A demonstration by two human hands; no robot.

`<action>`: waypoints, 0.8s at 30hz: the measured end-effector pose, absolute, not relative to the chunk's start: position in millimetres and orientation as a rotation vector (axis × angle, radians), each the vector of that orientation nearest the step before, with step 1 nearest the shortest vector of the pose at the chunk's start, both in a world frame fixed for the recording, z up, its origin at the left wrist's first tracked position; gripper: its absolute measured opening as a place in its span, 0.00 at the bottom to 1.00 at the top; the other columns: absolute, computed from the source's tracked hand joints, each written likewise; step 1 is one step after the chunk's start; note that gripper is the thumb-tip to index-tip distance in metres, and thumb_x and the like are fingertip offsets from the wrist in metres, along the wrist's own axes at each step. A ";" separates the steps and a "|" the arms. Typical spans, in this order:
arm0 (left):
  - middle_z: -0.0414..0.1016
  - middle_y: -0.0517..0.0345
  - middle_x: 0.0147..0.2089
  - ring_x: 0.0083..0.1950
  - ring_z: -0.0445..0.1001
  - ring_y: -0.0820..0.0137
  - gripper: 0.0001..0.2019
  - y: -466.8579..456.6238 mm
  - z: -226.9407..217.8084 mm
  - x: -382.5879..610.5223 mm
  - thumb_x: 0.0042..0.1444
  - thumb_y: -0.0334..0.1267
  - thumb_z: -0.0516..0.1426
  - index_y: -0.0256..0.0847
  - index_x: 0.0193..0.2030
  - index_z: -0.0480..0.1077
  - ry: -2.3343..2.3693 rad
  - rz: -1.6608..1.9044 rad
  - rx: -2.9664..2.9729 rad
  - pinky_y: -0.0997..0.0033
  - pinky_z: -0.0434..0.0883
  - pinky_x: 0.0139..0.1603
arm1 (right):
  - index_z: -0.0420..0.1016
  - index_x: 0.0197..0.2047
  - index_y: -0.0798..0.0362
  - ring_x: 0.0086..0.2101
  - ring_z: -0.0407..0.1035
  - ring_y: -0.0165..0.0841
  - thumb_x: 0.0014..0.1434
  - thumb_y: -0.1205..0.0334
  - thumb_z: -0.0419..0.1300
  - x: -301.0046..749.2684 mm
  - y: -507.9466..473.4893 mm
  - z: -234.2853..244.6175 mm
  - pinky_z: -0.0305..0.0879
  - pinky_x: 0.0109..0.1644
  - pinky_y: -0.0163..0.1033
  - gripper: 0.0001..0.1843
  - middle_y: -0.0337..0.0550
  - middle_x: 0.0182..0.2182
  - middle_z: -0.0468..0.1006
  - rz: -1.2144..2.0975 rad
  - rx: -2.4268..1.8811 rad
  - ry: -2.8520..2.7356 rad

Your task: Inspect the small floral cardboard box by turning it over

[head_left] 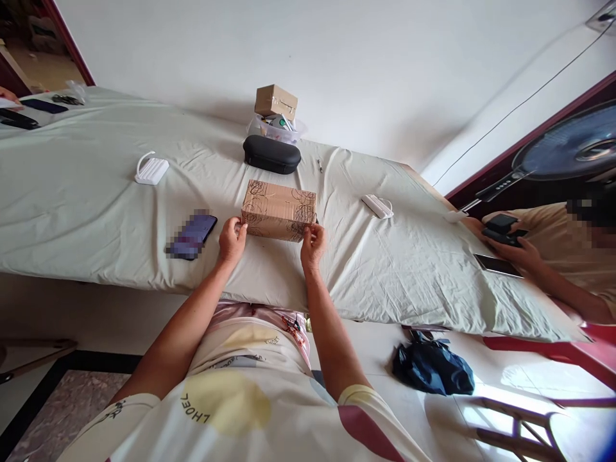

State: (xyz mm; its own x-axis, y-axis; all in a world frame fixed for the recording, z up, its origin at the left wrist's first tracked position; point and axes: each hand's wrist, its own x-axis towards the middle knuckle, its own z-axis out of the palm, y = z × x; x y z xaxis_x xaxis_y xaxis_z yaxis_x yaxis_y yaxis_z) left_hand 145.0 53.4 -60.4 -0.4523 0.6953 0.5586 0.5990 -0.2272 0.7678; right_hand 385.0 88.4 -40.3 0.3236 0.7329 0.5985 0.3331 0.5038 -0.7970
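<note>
A small brown cardboard box (278, 210) with scribbled circles on it rests on the cloth-covered table (72, 192) in front of me. My left hand (232, 239) grips its near left corner with curled fingers. My right hand (313, 244) pinches its near right corner. Both hands stay on the box at table level.
A phone (191, 235) lies left of the box. Behind it sit a black zip case (271, 154) and a tub (279, 130) with a second small box (276, 101) on top. White chargers (151, 170) lie either side. Another person's hands (510, 247) hold a black device at right. A dark bag (432, 367) lies on the floor.
</note>
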 end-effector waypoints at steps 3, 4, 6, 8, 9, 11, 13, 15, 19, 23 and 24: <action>0.82 0.49 0.45 0.45 0.80 0.61 0.03 53.6 -59.2 144.8 0.65 0.34 0.57 0.43 0.45 0.70 1.989 1.573 1.570 0.61 0.76 0.50 | 0.70 0.43 0.49 0.39 0.71 0.34 0.66 0.48 0.57 389.6 94.1 -44.9 0.70 0.45 0.40 0.13 0.41 0.39 0.77 0.372 -1.194 -1.326; 0.82 0.48 0.46 0.47 0.81 0.60 0.04 53.3 -58.5 144.9 0.65 0.33 0.57 0.43 0.45 0.70 2.010 1.523 1.567 0.60 0.76 0.52 | 0.70 0.43 0.49 0.39 0.71 0.34 0.65 0.50 0.57 391.3 95.6 -46.3 0.70 0.47 0.41 0.12 0.42 0.39 0.77 0.377 -1.239 -1.348; 0.82 0.47 0.47 0.49 0.81 0.58 0.04 52.8 -57.3 145.3 0.64 0.33 0.57 0.43 0.45 0.70 2.036 1.453 1.575 0.59 0.76 0.53 | 0.70 0.42 0.49 0.39 0.70 0.35 0.64 0.53 0.57 394.1 97.7 -48.8 0.70 0.48 0.43 0.09 0.41 0.38 0.77 0.381 -1.314 -1.388; 0.82 0.46 0.48 0.49 0.81 0.58 0.05 52.8 -56.8 145.6 0.64 0.33 0.57 0.43 0.47 0.70 2.047 1.414 1.591 0.58 0.76 0.54 | 0.70 0.41 0.49 0.38 0.69 0.35 0.63 0.55 0.58 395.9 98.6 -51.3 0.69 0.48 0.44 0.07 0.41 0.37 0.77 0.374 -1.350 -1.416; 0.82 0.46 0.48 0.49 0.81 0.58 0.06 53.0 -56.9 145.6 0.64 0.33 0.57 0.43 0.47 0.70 2.053 1.398 1.599 0.58 0.76 0.54 | 0.69 0.40 0.48 0.38 0.69 0.35 0.62 0.56 0.58 396.4 98.8 -52.6 0.69 0.48 0.44 0.07 0.41 0.37 0.77 0.364 -1.358 -1.427; 0.82 0.46 0.49 0.50 0.81 0.58 0.07 54.0 -57.6 145.6 0.64 0.33 0.57 0.42 0.48 0.70 2.066 1.364 1.618 0.58 0.76 0.54 | 0.68 0.40 0.48 0.38 0.68 0.35 0.62 0.57 0.57 397.1 98.6 -55.3 0.69 0.48 0.44 0.05 0.41 0.37 0.76 0.340 -1.388 -1.456; 0.81 0.44 0.49 0.52 0.81 0.56 0.07 55.0 -59.0 145.8 0.63 0.33 0.57 0.42 0.47 0.70 2.083 1.328 1.641 0.56 0.76 0.55 | 0.68 0.39 0.48 0.38 0.67 0.36 0.61 0.59 0.57 397.6 98.1 -58.4 0.69 0.48 0.45 0.04 0.42 0.37 0.76 0.317 -1.449 -1.501; 0.81 0.42 0.49 0.53 0.80 0.53 0.07 55.4 -60.7 146.9 0.62 0.34 0.58 0.41 0.47 0.71 2.121 1.288 1.668 0.54 0.75 0.56 | 0.66 0.38 0.48 0.38 0.67 0.37 0.59 0.60 0.58 398.6 97.6 -61.4 0.69 0.49 0.46 0.04 0.42 0.36 0.75 0.292 -1.522 -1.554; 0.80 0.37 0.50 0.58 0.78 0.46 0.09 53.6 -63.5 151.4 0.61 0.37 0.62 0.38 0.46 0.71 2.256 1.187 1.750 0.47 0.73 0.60 | 0.61 0.36 0.46 0.40 0.66 0.39 0.58 0.60 0.59 401.2 97.1 -65.4 0.68 0.49 0.46 0.08 0.41 0.35 0.74 0.251 -1.599 -1.624; 0.80 0.33 0.50 0.59 0.77 0.42 0.17 50.4 -61.3 157.3 0.59 0.44 0.66 0.36 0.49 0.70 2.299 1.144 1.782 0.43 0.72 0.62 | 0.62 0.39 0.47 0.42 0.68 0.40 0.59 0.59 0.63 395.4 95.0 -65.2 0.69 0.53 0.50 0.11 0.41 0.36 0.74 0.237 -1.644 -1.631; 0.80 0.32 0.51 0.59 0.77 0.40 0.21 49.7 -59.7 159.0 0.58 0.46 0.68 0.35 0.51 0.70 2.300 1.140 1.774 0.42 0.71 0.62 | 0.64 0.41 0.48 0.43 0.69 0.40 0.59 0.57 0.65 391.4 93.8 -64.9 0.69 0.54 0.51 0.14 0.42 0.38 0.74 0.235 -1.636 -1.626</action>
State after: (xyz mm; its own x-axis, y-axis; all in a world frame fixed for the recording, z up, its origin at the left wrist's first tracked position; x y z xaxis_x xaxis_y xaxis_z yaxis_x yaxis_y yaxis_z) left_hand 159.0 49.7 -59.7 -0.3534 0.8458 0.3997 0.8304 0.0870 0.5503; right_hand 391.4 93.8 -64.9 0.1566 0.9055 0.3944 0.7571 0.1464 -0.6367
